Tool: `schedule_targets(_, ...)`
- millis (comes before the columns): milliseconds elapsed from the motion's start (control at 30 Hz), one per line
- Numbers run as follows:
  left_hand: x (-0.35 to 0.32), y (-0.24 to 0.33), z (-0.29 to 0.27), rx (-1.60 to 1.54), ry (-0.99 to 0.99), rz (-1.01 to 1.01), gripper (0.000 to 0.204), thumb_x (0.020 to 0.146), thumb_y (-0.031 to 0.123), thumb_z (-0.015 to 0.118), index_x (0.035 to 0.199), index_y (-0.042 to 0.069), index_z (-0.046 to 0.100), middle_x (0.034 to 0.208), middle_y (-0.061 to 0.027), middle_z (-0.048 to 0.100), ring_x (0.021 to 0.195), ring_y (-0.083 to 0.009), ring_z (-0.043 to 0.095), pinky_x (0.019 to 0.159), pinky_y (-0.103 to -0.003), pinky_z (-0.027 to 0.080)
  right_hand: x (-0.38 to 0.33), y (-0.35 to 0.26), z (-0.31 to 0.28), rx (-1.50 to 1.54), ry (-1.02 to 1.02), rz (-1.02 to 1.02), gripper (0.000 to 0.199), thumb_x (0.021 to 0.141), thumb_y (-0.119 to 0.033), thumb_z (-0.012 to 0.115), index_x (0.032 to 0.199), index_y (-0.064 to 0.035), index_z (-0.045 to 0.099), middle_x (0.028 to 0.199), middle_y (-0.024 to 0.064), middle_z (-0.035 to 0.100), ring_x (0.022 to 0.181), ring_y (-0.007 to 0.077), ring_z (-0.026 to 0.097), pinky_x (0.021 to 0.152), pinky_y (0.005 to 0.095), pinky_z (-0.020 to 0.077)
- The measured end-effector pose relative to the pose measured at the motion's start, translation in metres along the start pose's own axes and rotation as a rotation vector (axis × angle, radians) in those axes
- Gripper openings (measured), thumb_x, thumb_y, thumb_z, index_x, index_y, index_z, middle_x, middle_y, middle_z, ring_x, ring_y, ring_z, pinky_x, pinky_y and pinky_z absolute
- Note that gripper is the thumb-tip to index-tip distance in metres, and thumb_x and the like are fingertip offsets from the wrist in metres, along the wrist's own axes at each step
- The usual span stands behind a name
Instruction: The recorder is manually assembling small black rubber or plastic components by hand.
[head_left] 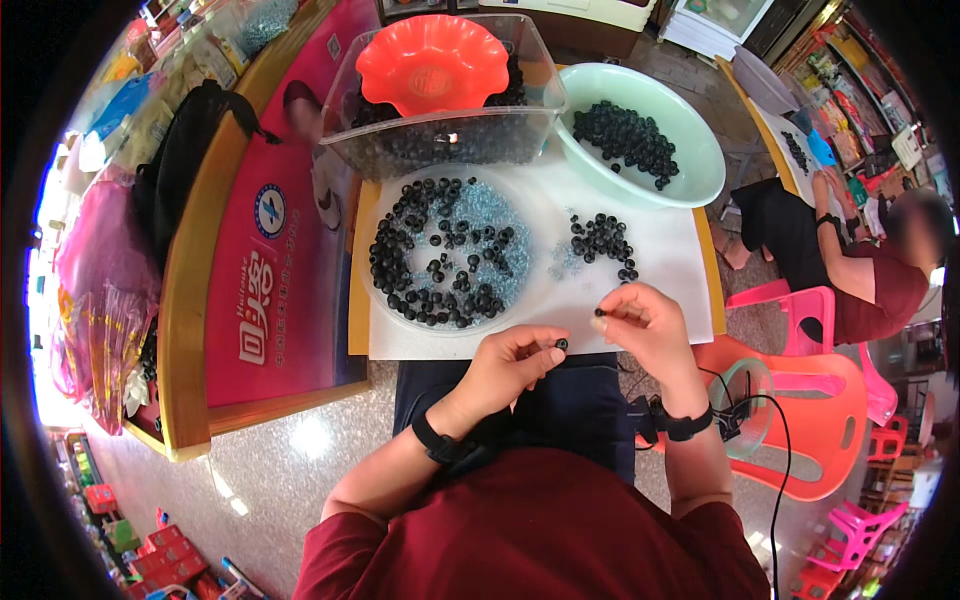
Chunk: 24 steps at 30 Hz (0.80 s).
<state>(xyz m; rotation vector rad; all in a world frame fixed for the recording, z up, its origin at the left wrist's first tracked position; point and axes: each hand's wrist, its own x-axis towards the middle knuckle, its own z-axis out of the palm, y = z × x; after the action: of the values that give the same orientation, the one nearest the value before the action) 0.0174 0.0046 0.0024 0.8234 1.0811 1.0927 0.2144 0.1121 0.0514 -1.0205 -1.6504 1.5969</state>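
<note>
Above the near edge of the white-covered table, my left hand (515, 365) pinches a small round black bead (562, 344) that has an opening in its face. My right hand (645, 325), just to its right, is closed with thumb and forefinger on a small dark piece (600, 312), too small to make out fully. A clear round tray (372, 290) on the left holds many black beads (410, 300) and small pale-blue transparent beads (510, 215). Beyond my right hand lies a loose pile of black beads (600, 240), with some pale-blue ones beside it.
At the back stands a clear plastic bin (530, 130) of black pieces, with a red scalloped bowl (430, 65) on top. A pale-green basin (700, 165) holds more. Orange chair (830, 430) stands right. Another person (860, 270) sits at a far-right table. Pink-panelled counter (270, 290) is left.
</note>
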Motion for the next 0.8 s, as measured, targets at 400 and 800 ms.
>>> schedule_targets(400, -0.007, 0.008, 0.000, -0.010, -0.033, 0.183, 0.025, 0.095, 0.008, 0.065, 0.119, 0.002, 0.064, 0.088, 0.0001, 0.063, 0.063, -0.0050, 0.055, 0.049, -0.020, 0.049, -0.020, -0.016, 0.019, -0.178, -0.106, -0.128, 0.012, 0.084, -0.001, 0.074, 0.094, 0.0001, 0.069, 0.088, 0.0052, 0.069, 0.078, 0.0095, 0.067, 0.068, 0.0239, 0.0550)
schedule_targets(800, -0.010, 0.011, 0.003, -0.092, 0.001, 0.179, 0.028, 0.096, 0.010, 0.063, 0.123, 0.003, 0.062, 0.095, -0.0019, 0.065, 0.065, -0.0053, 0.055, 0.048, -0.020, 0.049, -0.026, -0.015, 0.027, -0.239, -0.118, -0.151, 0.015, 0.085, 0.000, 0.073, 0.098, 0.0002, 0.068, 0.092, 0.0070, 0.070, 0.076, 0.0118, 0.067, 0.066, 0.0251, 0.0565)
